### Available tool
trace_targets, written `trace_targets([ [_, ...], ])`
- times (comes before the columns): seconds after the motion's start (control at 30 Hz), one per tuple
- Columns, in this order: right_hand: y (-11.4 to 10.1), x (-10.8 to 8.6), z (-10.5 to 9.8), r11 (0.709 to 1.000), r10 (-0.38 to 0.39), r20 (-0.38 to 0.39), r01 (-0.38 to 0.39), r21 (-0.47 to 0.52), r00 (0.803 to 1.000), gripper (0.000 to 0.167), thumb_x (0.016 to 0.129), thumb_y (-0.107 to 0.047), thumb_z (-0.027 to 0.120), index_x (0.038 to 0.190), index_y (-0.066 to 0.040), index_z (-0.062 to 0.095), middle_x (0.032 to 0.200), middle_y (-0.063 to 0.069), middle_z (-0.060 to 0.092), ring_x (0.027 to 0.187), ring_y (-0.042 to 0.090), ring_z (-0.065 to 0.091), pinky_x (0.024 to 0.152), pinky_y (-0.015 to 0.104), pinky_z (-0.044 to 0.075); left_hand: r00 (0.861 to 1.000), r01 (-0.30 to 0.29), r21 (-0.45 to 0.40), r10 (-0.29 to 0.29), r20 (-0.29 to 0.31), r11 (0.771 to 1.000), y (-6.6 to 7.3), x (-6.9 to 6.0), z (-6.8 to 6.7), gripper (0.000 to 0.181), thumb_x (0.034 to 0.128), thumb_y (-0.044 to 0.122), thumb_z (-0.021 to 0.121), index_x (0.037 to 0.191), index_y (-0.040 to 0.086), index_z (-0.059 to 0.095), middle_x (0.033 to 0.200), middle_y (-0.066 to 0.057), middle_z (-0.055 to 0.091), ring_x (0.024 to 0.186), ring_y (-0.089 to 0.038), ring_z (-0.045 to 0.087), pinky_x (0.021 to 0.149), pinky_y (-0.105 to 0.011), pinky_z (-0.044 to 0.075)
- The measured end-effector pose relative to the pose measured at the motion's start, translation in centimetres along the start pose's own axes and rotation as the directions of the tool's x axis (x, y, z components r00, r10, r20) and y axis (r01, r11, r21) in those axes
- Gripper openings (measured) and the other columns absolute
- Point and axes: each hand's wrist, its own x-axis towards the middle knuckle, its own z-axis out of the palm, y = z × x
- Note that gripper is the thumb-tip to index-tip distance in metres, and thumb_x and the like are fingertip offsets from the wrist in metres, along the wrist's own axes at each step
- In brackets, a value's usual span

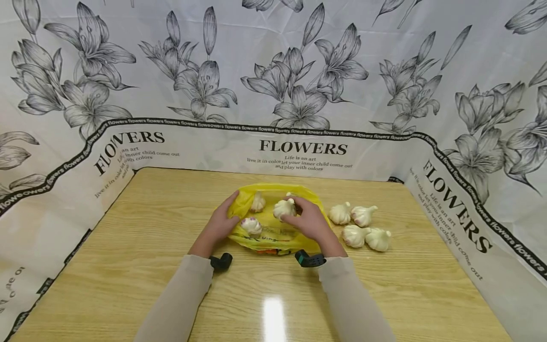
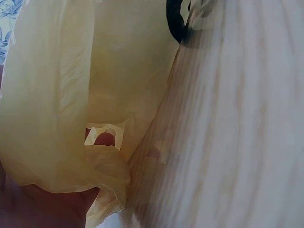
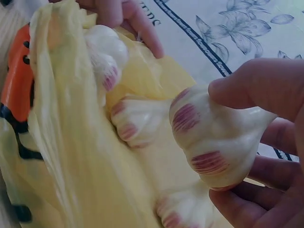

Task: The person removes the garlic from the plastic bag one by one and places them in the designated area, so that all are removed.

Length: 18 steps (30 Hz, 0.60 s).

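Observation:
A yellow plastic bag (image 1: pixel 273 237) lies opened on the table. My right hand (image 1: pixel 311 219) pinches a garlic bulb (image 1: pixel 284 209) over the bag; in the right wrist view the same bulb (image 3: pixel 218 135) has purple streaks and sits between thumb and fingers. At the bag's left edge my left hand (image 1: pixel 220 222) holds the plastic, fingers partly behind it. Two bulbs lie in the bag near that hand, one upper (image 1: pixel 258 203) and one lower (image 1: pixel 252 225). In the right wrist view a further bulb (image 3: pixel 185 209) shows low in the bag.
Right of the bag, several garlic bulbs (image 1: pixel 354 236) stand grouped on the wooden table (image 1: pixel 149 247). A white cloth (image 1: pixel 213 152) with black flower prints and lettering hangs around the table's back and sides. Dark wrist devices (image 1: pixel 310 259) are strapped on both wrists.

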Motion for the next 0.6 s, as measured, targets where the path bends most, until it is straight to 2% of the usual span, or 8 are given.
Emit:
trace_targets([
  [0.13,0.6,-0.3,-0.9,1.0,0.012,0.009,-0.012,0.015,1.0,0.058,0.084,-0.037,0.071,0.138,-0.021,0.054,0.139,0.008,0.056,0.127,0.031,0.053,0.1,0.047,0.048,1.0,-0.008,0.007,0.008,-0.001,1.0,0.0,0.1,0.0,0.078,0.0866,0.008,0.051,0.155,0.029,0.021,0.161,-0.005,0.025,0.148,-0.028,0.022,0.118,-0.051,0.023],
  [0.33,1.2,-0.8,-2.2,1.0,0.015,0.005,-0.015,0.001,1.0,0.059,0.085,-0.039,0.071,0.138,-0.021,0.053,0.135,0.008,0.058,0.122,0.03,0.057,0.095,0.045,0.051,1.0,-0.004,0.006,0.004,-0.003,1.0,-0.1,0.1,0.0,0.078,0.0864,0.008,0.052,0.155,0.03,0.021,0.161,-0.004,0.025,0.148,-0.028,0.022,0.118,-0.051,0.024],
  [0.6,1.7,-1.5,-4.0,1.0,0.021,-0.008,-0.021,-0.013,1.0,0.056,0.086,-0.039,0.069,0.137,-0.022,0.053,0.137,0.011,0.056,0.122,0.033,0.056,0.096,0.048,0.049,1.0,0.005,-0.003,-0.005,0.001,1.0,-0.2,0.2,0.0,0.079,0.0859,0.008,0.052,0.155,0.031,0.022,0.161,-0.004,0.025,0.148,-0.028,0.022,0.118,-0.051,0.024],
])
